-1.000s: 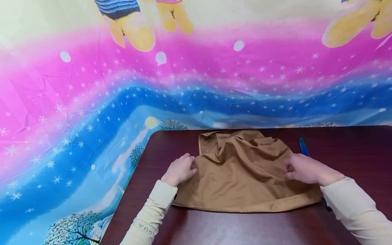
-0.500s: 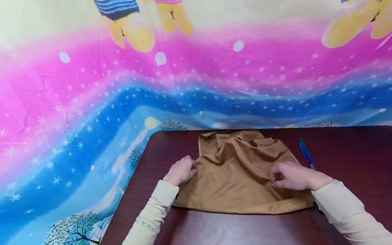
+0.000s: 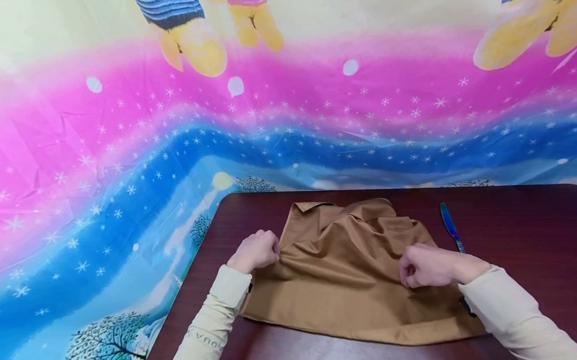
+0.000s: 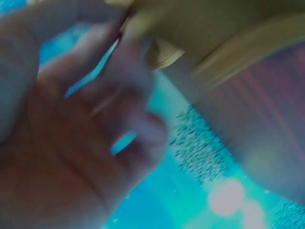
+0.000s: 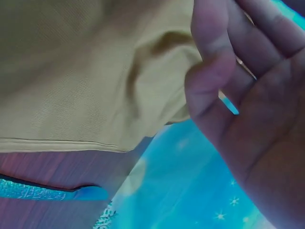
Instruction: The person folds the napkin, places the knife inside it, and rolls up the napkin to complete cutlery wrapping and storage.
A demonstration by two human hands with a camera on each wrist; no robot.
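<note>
A wrinkled brown cloth with a hemmed near edge lies spread on the dark red-brown table. At its left edge my left hand pinches the fabric, and creases run from the fingertips across the cloth. In the left wrist view, the thumb and fingers meet at the cloth's edge, blurred. My right hand is over the right part of the cloth, its thumb and index finger pinching a fold. The right wrist view shows the cloth bunching toward that thumb.
A table knife with a shiny blue blade lies on the table, just right of the cloth. Behind the table hangs a colourful printed backdrop. The table's left edge runs close beside my left forearm.
The cloth has slid toward me, its near edge now lower in view. My left hand has shifted slightly left; my right hand has moved left and nearer, uncovering the knife.
</note>
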